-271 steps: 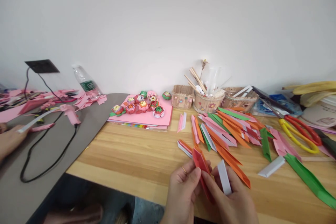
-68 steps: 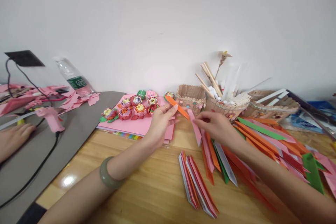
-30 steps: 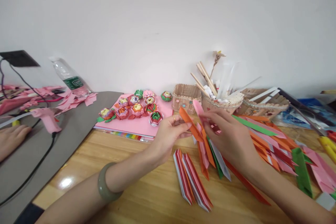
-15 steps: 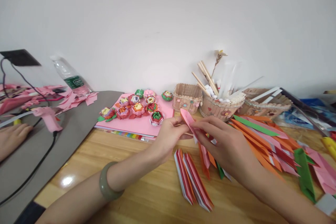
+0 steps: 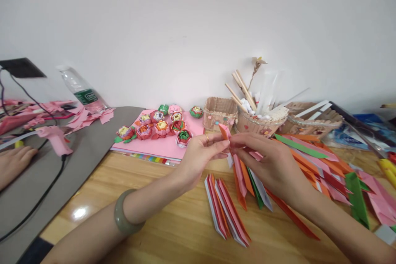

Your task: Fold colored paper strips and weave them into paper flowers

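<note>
Between my two hands, above the wooden table, is a folded paper piece (image 5: 225,131) with pink and orange faces. My left hand (image 5: 206,152) pinches it from the left, thumb and fingers closed. My right hand (image 5: 266,159) closes on it from the right with its fingertips; part of the paper is hidden behind the fingers. Just below lie two stacks of folded paper strips (image 5: 227,210) in white, red, pink and orange. More folded strips (image 5: 247,181), orange, pink, green and white, lie partly under my right hand.
Finished paper flowers (image 5: 161,128) sit on pink paper (image 5: 148,144). Decorated baskets (image 5: 220,113) stand against the wall, one holding sticks. A pile of folded paper (image 5: 321,165) lies right. At left are another person's hand (image 5: 15,163), a pink glue gun (image 5: 55,139) and a bottle (image 5: 82,90).
The paper piece has turned in my fingers, and its orange face now shows. My right hand has shifted slightly, uncovering more strips beneath it, including a long red-orange one.
</note>
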`<action>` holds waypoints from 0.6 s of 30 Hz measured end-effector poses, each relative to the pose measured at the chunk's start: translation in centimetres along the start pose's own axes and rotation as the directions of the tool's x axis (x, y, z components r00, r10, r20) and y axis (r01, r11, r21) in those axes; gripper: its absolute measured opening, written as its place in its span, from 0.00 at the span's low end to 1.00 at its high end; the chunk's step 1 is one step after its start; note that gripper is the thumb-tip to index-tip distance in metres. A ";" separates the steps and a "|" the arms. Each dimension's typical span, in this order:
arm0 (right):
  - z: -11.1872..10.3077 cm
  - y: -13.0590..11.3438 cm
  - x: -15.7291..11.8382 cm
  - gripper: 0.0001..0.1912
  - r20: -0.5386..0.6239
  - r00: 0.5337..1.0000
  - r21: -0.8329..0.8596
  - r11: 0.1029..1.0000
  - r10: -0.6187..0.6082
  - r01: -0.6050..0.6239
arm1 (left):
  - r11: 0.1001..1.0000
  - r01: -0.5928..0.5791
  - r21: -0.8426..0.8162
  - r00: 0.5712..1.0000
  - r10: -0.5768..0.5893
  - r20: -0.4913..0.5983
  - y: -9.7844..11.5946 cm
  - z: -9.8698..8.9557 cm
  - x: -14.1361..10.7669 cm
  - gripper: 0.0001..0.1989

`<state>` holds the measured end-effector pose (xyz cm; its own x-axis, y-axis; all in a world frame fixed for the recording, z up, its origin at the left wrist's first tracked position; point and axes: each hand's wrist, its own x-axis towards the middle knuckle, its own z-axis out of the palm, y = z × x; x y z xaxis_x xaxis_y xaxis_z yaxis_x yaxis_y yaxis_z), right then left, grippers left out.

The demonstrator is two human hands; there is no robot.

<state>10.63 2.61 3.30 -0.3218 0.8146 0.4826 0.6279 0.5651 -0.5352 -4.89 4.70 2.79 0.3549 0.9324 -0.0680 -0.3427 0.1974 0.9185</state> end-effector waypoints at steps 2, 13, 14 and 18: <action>0.0 -0.3 -0.1 0.08 0.022 0.998 0.047 0.997 0.063 -0.064 | 1.000 0.001 0.017 1.000 -0.001 -0.005 0.0 0.0 0.0 0.08; 0.2 -0.3 0.1 0.05 0.059 0.991 0.188 0.974 0.118 -0.127 | 0.999 -0.047 -0.028 0.998 0.046 -0.047 -0.2 0.0 0.0 0.07; 0.1 -0.4 0.1 0.06 0.044 0.991 0.171 0.977 0.123 -0.128 | 0.998 -0.051 -0.022 0.998 0.050 -0.048 -0.2 0.0 0.0 0.07; -0.1 -0.5 0.2 0.06 0.007 0.994 0.099 0.989 0.105 -0.106 | 0.999 -0.031 -0.005 0.999 0.031 -0.022 -0.1 0.0 0.1 0.08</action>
<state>10.33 2.47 3.72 -0.2592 0.8705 0.4183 0.5850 0.4862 -0.6491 -4.79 4.73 2.66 0.3248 0.9446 -0.0479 -0.3582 0.1697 0.9181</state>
